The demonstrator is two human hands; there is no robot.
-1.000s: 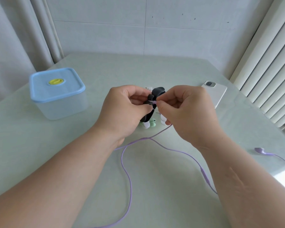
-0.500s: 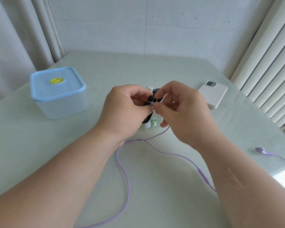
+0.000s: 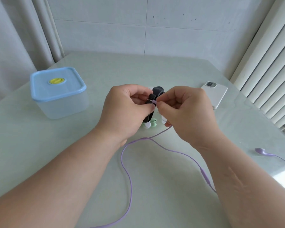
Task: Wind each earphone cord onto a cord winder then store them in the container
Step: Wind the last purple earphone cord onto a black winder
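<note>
At the middle of the desk [image 3: 155, 71] we see a left hand [image 3: 128, 111] gripping a black cord winder [image 3: 156, 92], while the right hand [image 3: 186, 112] pinches the plug end of a purple earphone cord [image 3: 130, 181] against it. We judge the winding barely begun. Nearly all the cord trails loose toward the near edge, with an earbud [image 3: 260, 151] near the right edge. The blue-lidded container [image 3: 59, 89] stands closed by the left edge. Bare desk shows between container and hands.

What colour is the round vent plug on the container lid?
Yellow. The round plug sits centred in the pale blue lid; head view.
</note>
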